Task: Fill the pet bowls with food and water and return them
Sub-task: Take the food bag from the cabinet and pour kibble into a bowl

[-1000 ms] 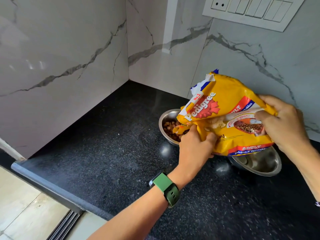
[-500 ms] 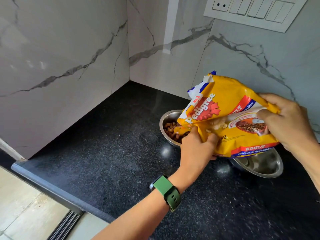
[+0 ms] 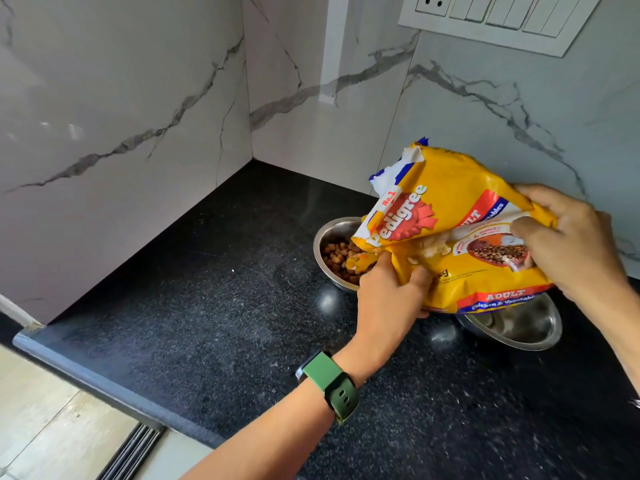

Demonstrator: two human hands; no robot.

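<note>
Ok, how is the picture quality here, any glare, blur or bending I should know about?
Head view: bright glare spots on the black countertop beside the steel bowls; the switch panel and wall lines bow from the wide-angle lens; the right hand and the counter's near right corner look slightly smeared; the food bag print stays readable.

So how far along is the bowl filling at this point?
Partly done: the left bowl already holds kibble. In hand: both hands, left hand and right hand, tip the yellow food bag over it. Left: the right bowl looks empty, no water visible, and both bowls sit on the counter, unreturned.
</note>
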